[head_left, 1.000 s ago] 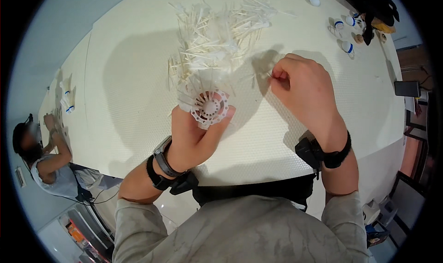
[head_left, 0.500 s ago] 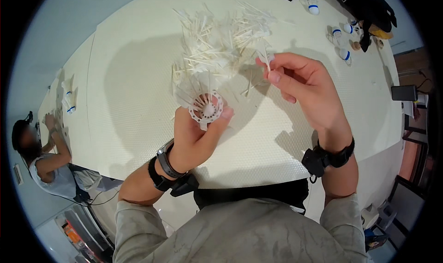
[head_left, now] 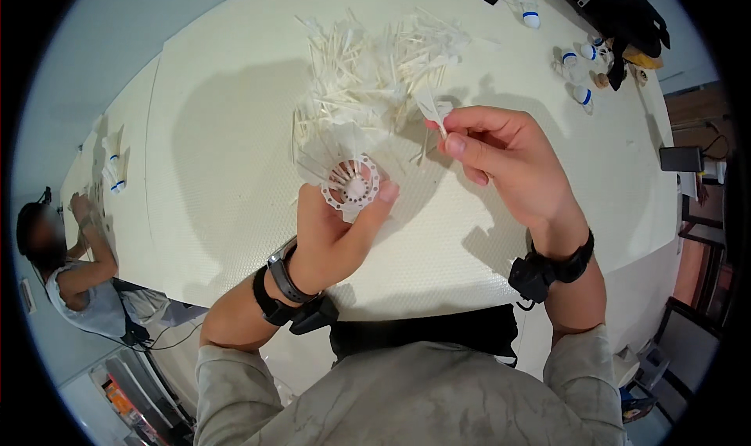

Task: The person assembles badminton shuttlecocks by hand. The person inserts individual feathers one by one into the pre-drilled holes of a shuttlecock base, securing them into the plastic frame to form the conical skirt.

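A: State of the left hand?
B: Left hand (head_left: 336, 242) is curled around a white perforated holder (head_left: 357, 188), thumb at its right side. White feathers fan outward from the holder.
A: And the right hand?
B: Right hand (head_left: 512, 152) pinches a single feather (head_left: 428, 104) between thumb and forefinger, apart from the holder.
A: Surroundings?
B: A loose feather heap (head_left: 360, 66) lies on the white table (head_left: 227, 180), just beyond the holder.

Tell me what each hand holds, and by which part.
Left hand: holed white ring, held around its outside. Right hand: white feather, pinched by its shaft.
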Tool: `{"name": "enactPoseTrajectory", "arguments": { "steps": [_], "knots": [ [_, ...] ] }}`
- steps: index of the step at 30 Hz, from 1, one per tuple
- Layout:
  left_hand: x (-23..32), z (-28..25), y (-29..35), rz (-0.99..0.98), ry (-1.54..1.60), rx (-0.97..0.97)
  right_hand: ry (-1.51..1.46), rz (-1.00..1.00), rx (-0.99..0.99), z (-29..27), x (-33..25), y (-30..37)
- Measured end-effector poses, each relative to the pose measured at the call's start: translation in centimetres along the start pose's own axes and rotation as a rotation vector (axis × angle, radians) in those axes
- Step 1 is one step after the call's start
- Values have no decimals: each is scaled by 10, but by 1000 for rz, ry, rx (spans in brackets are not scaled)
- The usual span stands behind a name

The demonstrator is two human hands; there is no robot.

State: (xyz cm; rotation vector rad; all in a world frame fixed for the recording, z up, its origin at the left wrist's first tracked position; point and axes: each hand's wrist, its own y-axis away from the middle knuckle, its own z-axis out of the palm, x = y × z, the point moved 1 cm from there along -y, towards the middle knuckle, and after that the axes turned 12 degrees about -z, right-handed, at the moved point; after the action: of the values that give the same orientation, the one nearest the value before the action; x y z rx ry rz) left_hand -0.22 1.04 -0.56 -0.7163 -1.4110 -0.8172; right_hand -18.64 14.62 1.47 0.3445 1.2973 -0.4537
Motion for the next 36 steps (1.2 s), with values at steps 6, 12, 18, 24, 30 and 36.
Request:
{"name": "enactPoseTrajectory", "arguments": {
  "steps": [6,12,18,24,30,36],
  "knots": [
    [-2,-3,-2,42,-187,-140,21,-31,7,1,0,1],
    [2,-1,-2,-26,-92,-137,16,13,-18,7,-4,3],
    [10,0,2,-90,-119,-187,-46,12,-11,18,-4,8],
    [9,-4,2,-181,-71,-169,-149,39,-17,25,2,11],
    [2,-2,0,66,-118,-295,-37,56,-55,26,6,14],
    [6,3,0,0,45,-242,-54,85,-83,29,1,14]
  ]
}}
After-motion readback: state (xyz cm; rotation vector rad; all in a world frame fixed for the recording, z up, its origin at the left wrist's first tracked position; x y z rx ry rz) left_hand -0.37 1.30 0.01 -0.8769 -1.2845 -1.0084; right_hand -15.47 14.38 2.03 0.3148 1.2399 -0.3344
